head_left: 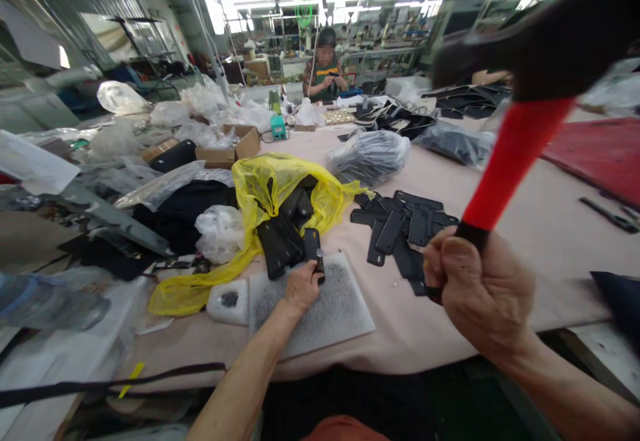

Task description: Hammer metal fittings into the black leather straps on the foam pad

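Note:
My right hand [480, 287] is closed around the handle of a hammer [517, 147] with a red and black grip, its dark head raised high at the upper right. My left hand [301, 286] pinches a short metal punch [319, 257], held upright. Beneath the punch, a flat black piece [312, 239] lies at the far edge of a speckled white board [345, 307]; my fingers hide part of it. Several similar black pieces [393, 231] are piled on the table to the right. Black pieces [283, 244] also spill from a yellow bag [250, 177] beyond the board.
A white block with a dark spot [227, 302] sits left of the board. Clear plastic bags [370, 157] and a cardboard box [243, 144] stand farther back on the pink-covered table [540, 254]. Another person [325, 74] sits across, hands on a small dark item.

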### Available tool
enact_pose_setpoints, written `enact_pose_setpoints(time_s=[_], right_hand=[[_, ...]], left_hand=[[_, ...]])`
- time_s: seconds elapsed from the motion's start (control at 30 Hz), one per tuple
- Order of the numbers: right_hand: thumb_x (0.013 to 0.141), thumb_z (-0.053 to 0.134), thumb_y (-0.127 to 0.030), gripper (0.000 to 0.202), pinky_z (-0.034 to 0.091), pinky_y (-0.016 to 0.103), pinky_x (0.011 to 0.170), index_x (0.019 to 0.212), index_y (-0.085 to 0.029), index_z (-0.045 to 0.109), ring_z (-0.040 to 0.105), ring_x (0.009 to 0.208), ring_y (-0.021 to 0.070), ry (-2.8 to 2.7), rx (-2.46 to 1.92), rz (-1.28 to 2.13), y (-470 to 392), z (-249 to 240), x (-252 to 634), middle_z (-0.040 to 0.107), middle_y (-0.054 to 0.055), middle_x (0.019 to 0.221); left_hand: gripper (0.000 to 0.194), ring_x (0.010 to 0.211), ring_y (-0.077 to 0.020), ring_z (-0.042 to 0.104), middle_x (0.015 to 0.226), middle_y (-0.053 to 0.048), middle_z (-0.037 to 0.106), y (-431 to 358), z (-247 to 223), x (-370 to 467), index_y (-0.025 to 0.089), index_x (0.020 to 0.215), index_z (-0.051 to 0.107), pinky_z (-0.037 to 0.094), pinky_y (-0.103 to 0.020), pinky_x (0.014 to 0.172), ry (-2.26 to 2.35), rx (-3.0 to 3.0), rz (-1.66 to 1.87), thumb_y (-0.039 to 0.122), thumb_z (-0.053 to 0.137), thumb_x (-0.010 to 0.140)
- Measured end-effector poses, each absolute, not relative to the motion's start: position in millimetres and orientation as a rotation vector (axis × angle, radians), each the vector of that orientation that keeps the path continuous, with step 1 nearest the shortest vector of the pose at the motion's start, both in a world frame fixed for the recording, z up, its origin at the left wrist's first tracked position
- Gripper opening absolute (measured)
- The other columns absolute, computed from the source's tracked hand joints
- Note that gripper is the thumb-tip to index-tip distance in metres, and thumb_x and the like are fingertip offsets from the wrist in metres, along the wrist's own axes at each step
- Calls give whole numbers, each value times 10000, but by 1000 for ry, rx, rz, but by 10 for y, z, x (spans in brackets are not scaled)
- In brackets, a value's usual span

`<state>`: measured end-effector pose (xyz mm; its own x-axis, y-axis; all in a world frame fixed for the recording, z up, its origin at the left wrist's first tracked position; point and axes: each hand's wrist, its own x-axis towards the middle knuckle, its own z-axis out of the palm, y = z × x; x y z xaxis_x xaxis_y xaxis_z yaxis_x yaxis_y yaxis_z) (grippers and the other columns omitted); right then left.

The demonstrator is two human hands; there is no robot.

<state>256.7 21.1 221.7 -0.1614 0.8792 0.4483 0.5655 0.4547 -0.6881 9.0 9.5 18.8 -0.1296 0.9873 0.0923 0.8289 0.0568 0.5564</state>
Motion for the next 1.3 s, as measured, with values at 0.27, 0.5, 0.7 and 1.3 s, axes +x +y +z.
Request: enact_pose_setpoints(time_s=[0.27, 0.5, 0.7, 1.3], right_hand=[[921, 426, -443, 279, 215, 288, 504, 737, -233, 431, 447, 496, 149, -2473, -1566, 545, 265, 1535, 3043, 507, -2, 566], [950, 346, -392, 308, 301, 259, 507, 750, -205, 485, 463, 487, 135, -2090, -2040, 1016, 348, 488, 3265, 496, -9, 579], [909, 457, -250, 345, 392, 379, 847, 1239, -201, 548, 547, 1042, 271, -2420, -1638, 318, 338, 418, 2675, 569, 144, 1245], [787, 586, -204, 453, 134, 518, 1111, 1238, -253, 588, 347, 1302, 271, -2305, -1314, 651, 483, 179, 1552, 508, 42, 1388]], left_hand=[[59, 826, -180, 669, 850, -25, 709, 91, 190, 81, 213, 906, 601, 460, -257, 727, 1988, 1858, 760, 196, 570, 859], [54, 834, -191, 672, 845, -32, 712, 105, 150, 49, 208, 883, 606, 480, -268, 743, 1948, 1841, 833, 185, 583, 839], [117, 894, -209, 681, 904, -52, 729, 123, 103, 31, 203, 928, 641, 505, -296, 808, 1922, 1763, 920, 184, 586, 827], [181, 889, -194, 683, 924, -47, 737, 49, 1, -191, 176, 936, 682, 531, -331, 862, 1785, 1276, 1269, 278, 590, 818]])
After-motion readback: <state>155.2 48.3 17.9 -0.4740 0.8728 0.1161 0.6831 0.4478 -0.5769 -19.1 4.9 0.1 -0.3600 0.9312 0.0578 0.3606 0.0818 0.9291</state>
